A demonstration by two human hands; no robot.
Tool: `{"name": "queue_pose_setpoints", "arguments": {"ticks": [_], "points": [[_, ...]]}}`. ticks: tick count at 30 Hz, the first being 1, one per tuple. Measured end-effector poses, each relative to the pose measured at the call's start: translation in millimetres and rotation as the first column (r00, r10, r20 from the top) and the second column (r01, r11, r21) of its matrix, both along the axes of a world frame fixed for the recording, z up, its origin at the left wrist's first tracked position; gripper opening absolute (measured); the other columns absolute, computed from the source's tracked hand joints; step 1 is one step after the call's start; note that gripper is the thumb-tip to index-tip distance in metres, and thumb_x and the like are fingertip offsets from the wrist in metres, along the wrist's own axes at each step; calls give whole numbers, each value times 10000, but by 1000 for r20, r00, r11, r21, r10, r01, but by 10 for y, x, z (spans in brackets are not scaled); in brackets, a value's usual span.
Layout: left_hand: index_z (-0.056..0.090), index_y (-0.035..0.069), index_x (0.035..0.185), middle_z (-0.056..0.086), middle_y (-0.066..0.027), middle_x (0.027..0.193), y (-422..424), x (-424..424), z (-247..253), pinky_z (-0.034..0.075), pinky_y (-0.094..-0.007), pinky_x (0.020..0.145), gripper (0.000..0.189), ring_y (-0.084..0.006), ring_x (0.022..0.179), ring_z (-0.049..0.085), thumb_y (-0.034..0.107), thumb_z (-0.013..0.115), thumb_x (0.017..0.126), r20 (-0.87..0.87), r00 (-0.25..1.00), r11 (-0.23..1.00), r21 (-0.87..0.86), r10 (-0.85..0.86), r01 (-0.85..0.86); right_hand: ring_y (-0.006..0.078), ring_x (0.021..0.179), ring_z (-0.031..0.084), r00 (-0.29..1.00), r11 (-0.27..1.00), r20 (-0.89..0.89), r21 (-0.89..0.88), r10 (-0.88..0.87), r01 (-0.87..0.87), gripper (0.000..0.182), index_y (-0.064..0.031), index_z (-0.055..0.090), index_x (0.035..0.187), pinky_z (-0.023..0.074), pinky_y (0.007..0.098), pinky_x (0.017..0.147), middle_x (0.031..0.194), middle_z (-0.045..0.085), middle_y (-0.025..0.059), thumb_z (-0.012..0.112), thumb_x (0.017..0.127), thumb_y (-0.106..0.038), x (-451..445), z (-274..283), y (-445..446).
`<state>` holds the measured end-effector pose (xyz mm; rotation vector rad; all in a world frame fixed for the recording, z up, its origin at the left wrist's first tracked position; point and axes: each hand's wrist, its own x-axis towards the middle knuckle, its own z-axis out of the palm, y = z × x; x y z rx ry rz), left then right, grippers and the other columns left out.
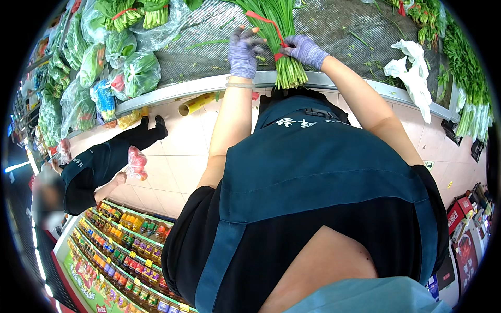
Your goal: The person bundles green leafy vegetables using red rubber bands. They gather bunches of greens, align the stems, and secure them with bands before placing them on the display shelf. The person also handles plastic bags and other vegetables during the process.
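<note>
A bundle of long green leafy stalks, which look like garlic chives (291,72), lies at the near edge of the display counter, cut ends towards me. Red tape (274,29) goes round it near the cut ends, and a loose length runs up over the leaves. My right hand (305,51), in a purple-grey knit glove, pinches the tape at the bundle's right side. To the left of the bundle, my left hand (243,53), in a matching glove with bare fingertips, is raised with fingers apart and holds nothing.
Bagged greens (141,74) crowd the counter's left end. A crumpled white plastic bag (411,70) hangs over the metal rim (188,88) at right, near more greens (465,70). A yellow roll (195,103) is below the rim. Another person (101,164) stands at left, holding bagged red produce.
</note>
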<state>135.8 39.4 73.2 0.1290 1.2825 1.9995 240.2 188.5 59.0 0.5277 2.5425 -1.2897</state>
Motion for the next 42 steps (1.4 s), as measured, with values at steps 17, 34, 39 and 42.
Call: {"name": "queue_pose_setpoints", "arguments": {"ticks": [17,34,39,42], "points": [[594,16,887,605,-102,761,82,131,-345,472,-273,603,161,-179,637,574,65,574,735,-678,577,824,-566,-456,-15,253,796,583,1000,999,-24,-43,-5,4,365,-31,535,1018,460,331,730,871,606,151,625,753,-266,3,5,2],[554,39,900,519,-172,953,-180,169,85,400,-370,809,262,-313,909,486,69,602,644,-912,345,739,-388,-222,-550,189,608,563,992,969,-81,-235,-98,77,149,-46,582,717,455,298,577,642,585,83,649,590,-87,62,-154,25],[609,58,867,575,-162,795,238,178,-240,439,-353,715,196,-309,766,542,63,557,678,-700,502,836,-542,-507,87,272,760,557,926,963,-355,269,129,-31,160,-76,555,791,450,360,619,848,571,88,573,633,-64,92,85,-137],[621,48,854,554,-146,834,232,156,-542,438,-344,733,183,-312,800,531,76,574,679,-722,426,822,-561,-545,100,270,780,547,817,857,-479,514,321,-35,142,-96,533,803,447,372,616,861,548,80,543,662,-83,131,102,-174]]}}
